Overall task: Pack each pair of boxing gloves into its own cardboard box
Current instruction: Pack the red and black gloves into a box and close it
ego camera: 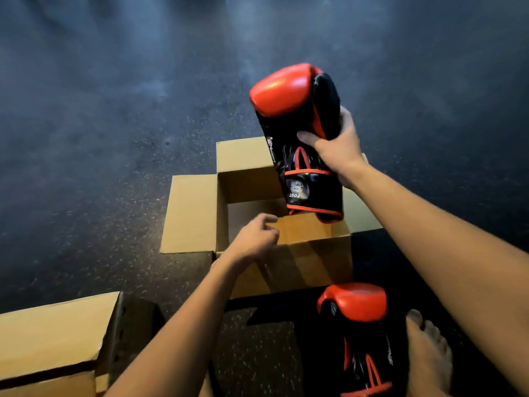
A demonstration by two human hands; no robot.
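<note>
I can't see the open box's (252, 181) floor behind the glove (297, 133) my right hand (335, 147) grips above it. My left hand (254, 239), loosely curled and empty, hovers over its near wall. A second glove (357, 333) lies beside it, cut off below.

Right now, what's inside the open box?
The open box shows bare cardboard inside. The glove in the right hand and the left hand cover part of its floor.
</note>
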